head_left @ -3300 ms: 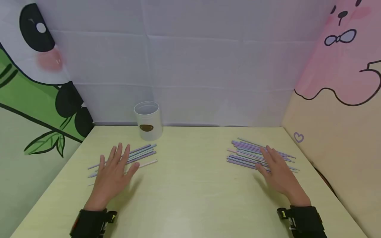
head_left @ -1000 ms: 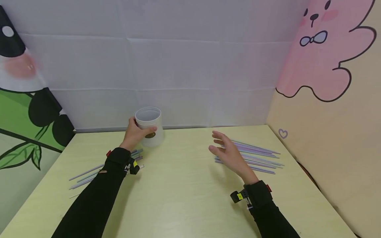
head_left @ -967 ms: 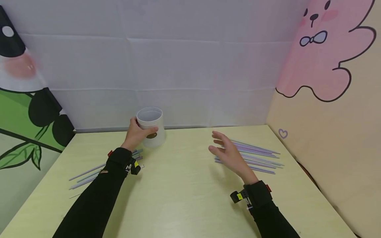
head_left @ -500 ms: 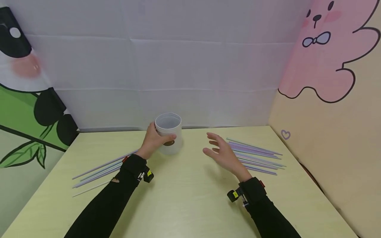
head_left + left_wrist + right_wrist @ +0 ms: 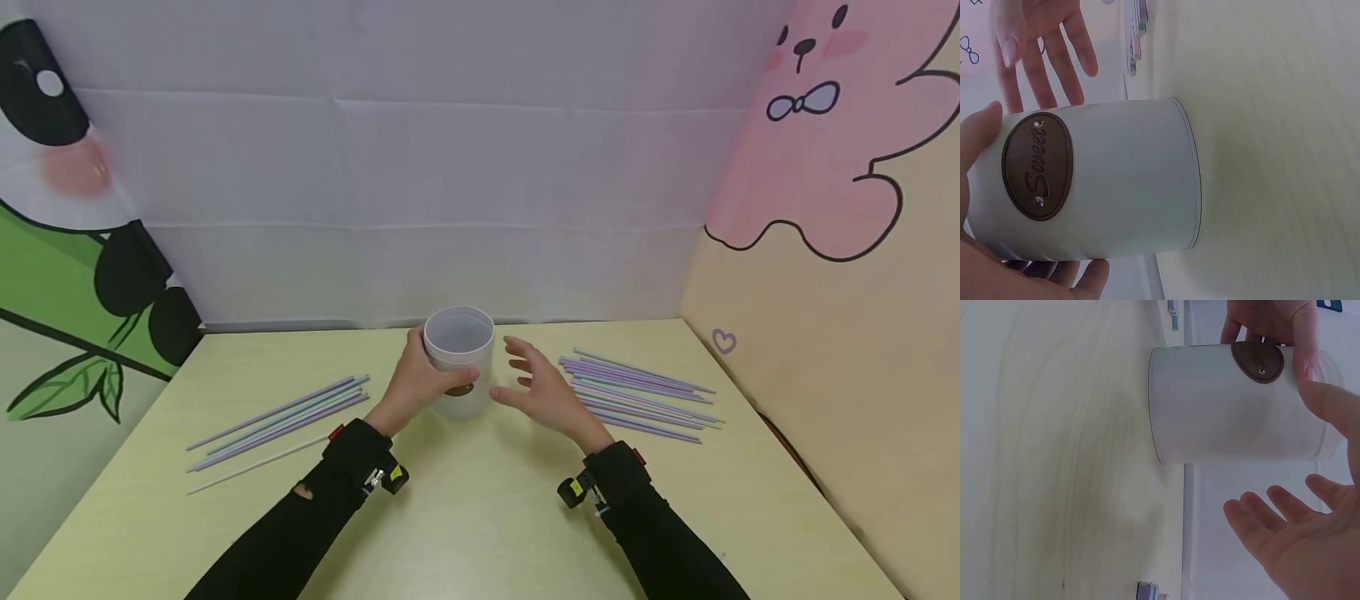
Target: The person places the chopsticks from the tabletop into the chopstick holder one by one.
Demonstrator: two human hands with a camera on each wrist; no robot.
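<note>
White canister (image 5: pixel 460 360) stands upright on the pale yellow-green table (image 5: pixel 480 517), gripped by the left hand (image 5: pixel 420 385); the right hand (image 5: pixel 542 392), fingers spread, hovers just beside it. Cartoon-printed cloth walls (image 5: pixel 825 142) enclose the table.

The head camera looks forward and down from above and behind both hands, far enough back to take in the whole pale yellow-green wooden table (image 5: pixel 480 517) and the walls beyond. The left wrist camera sits close under the left hand (image 5: pixel 985 250), turned sideways, facing the white cylindrical tin with a brown oval label (image 5: pixel 1097 181). The right wrist camera, equally near and turned, faces the right hand (image 5: pixel 1297 544). All three views share that tin (image 5: pixel 459 360) (image 5: pixel 1235 406).
</note>
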